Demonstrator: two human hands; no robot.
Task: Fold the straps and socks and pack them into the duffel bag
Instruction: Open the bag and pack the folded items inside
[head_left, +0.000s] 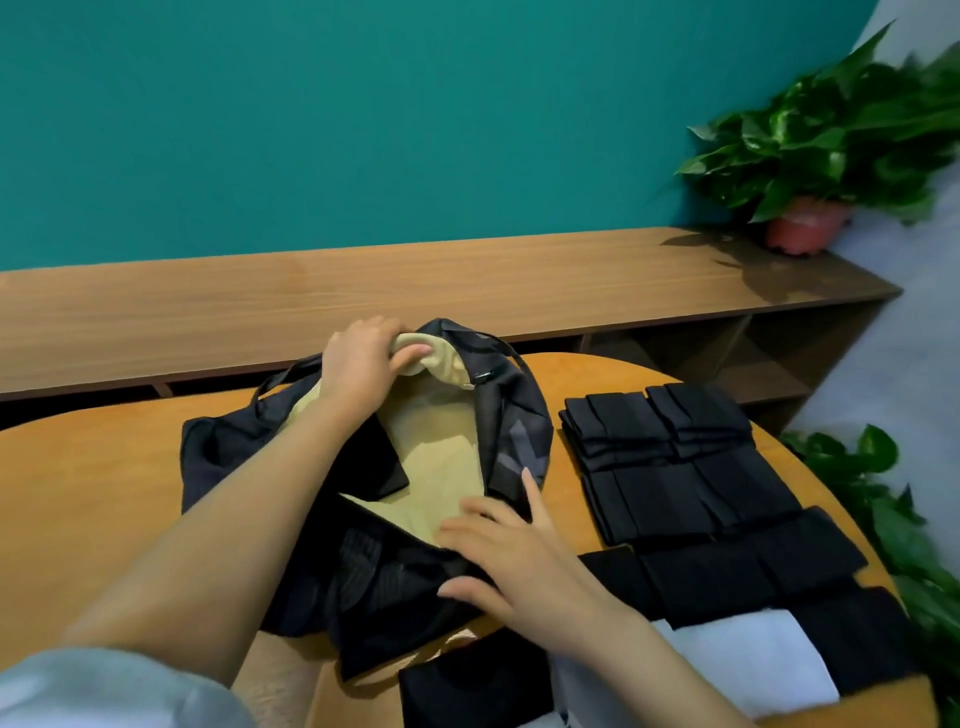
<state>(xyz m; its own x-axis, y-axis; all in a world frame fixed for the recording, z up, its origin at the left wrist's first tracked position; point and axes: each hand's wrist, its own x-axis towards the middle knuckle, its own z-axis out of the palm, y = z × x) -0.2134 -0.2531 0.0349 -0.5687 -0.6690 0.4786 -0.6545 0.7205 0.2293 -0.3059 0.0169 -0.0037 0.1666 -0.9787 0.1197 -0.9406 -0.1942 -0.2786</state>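
Note:
A dark duffel bag (514, 436) with a tan lining lies open on the orange table (93, 483). My left hand (358, 364) grips the far rim of the bag, fingers curled over the tan lining edge. My right hand (509, 551) rests with fingers spread on the near flap of the bag. A folded black piece (371, 462) lies inside the bag under my left forearm. Right of the bag sit folded black straps (670, 452) in a stack, folded black socks (727, 566) nearer me, and a white sock (753, 660).
A long wooden bench (415, 291) runs behind the table against a teal wall. A potted plant (810, 156) stands at its right end. More green leaves (893, 525) hang by the table's right edge. Another black folded item (467, 691) lies at the near edge.

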